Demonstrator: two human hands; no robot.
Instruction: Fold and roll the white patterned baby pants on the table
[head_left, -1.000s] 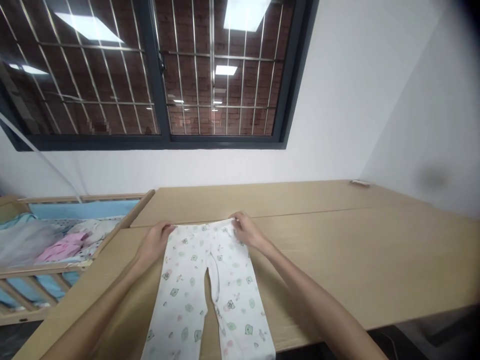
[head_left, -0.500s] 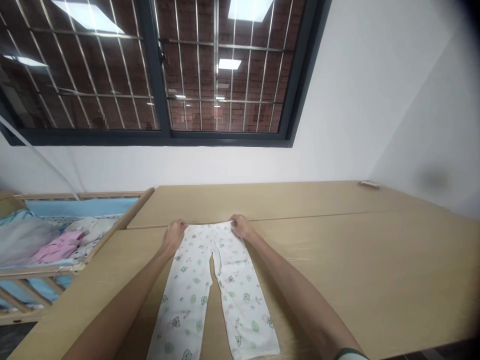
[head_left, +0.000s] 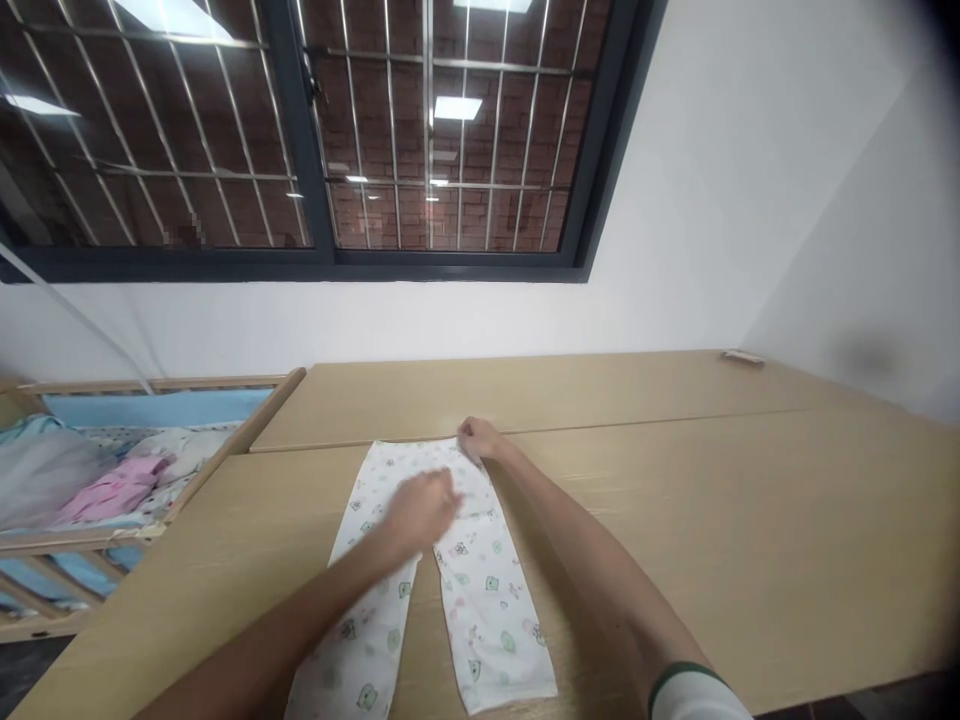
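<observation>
A pair of white pants point(head_left: 495, 590) with a small green and pink print lies spread on the wooden tabletop, waistband at the far end and legs toward me. My right hand point(head_left: 480, 440) pinches the right corner of the waistband. Over the crotch area is my left hand point(head_left: 424, 510), blurred by motion, with its fingers curled. Whether it touches or grips the fabric cannot be made out. The left waistband corner lies flat with no hand on it.
A wooden crib point(head_left: 225, 460) with blue lining stands against the table's left side, holding a pink cloth point(head_left: 124, 488) and bedding. A small pale object point(head_left: 742, 357) lies at the far right. Behind the table is a white wall with a barred window point(head_left: 450, 150).
My left hand has let go of the left waistband corner and moved right and nearer, over the middle of the pants. My right hand stays at its corner. The view has tilted slightly down.
</observation>
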